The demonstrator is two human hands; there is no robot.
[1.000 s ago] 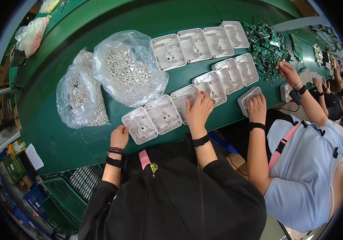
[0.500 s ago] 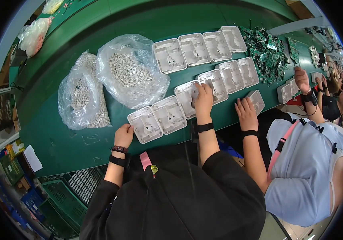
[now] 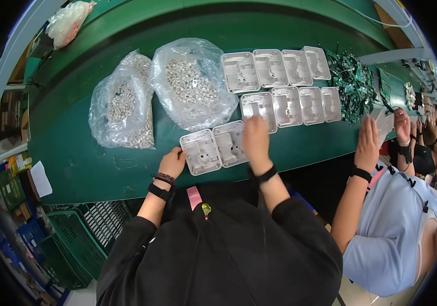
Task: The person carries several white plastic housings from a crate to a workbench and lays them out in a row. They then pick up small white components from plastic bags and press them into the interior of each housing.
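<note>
My left hand (image 3: 173,162) has its fingers curled against the left edge of a white plastic housing (image 3: 201,153), an open shell with moulded posts and a round hole. A second white housing (image 3: 228,144) sits right beside it. Over that one's right edge is my right hand (image 3: 256,138), smeared by motion; its fingers and anything in them cannot be made out. Just beyond the right hand, a row of similar housings (image 3: 287,106) lies on the green table (image 3: 126,186), with another row (image 3: 269,67) behind it.
Two clear plastic bags (image 3: 223,104) (image 3: 98,109) of small white parts lie at left centre. A heap of green circuit boards (image 3: 353,84) is at the right. A co-worker's hand (image 3: 367,140) is near white housings at the right. Green crates (image 3: 78,237) stand below the table's left side.
My right hand has left the third housing, which now stands with the farther row, and come back toward the second. My left hand stays at the first housing. The co-worker's hand has moved right.
</note>
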